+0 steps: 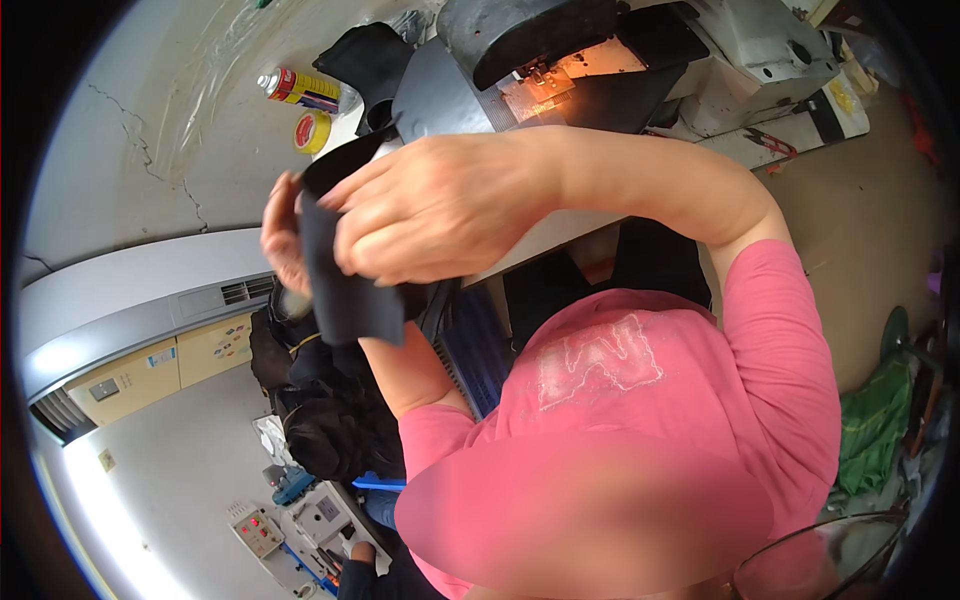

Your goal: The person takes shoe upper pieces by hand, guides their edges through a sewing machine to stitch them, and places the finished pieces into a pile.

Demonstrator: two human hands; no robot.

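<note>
Both of my hands are raised at the left of the view, on a bent piece of black sheet material (350,305), perhaps leather or thick fabric. My right hand (440,210) is closed on its near side, with the fingers curled against the sheet. From the far side my left hand (284,235) grips it, its fingers partly hidden and slightly blurred. Part of the piece curves up above my hands, and its lower flap hangs down past my left forearm. Behind my hands stands a sewing machine (530,40) with its needle area (540,85) lit.
A spray can (305,90) and a yellow tape roll (312,131) stand beyond my hands, close to more black pieces (365,60). Red-handled snips (770,143) lie on the table at right. At lower left, another person's hand (363,552) is at a second machine (325,515).
</note>
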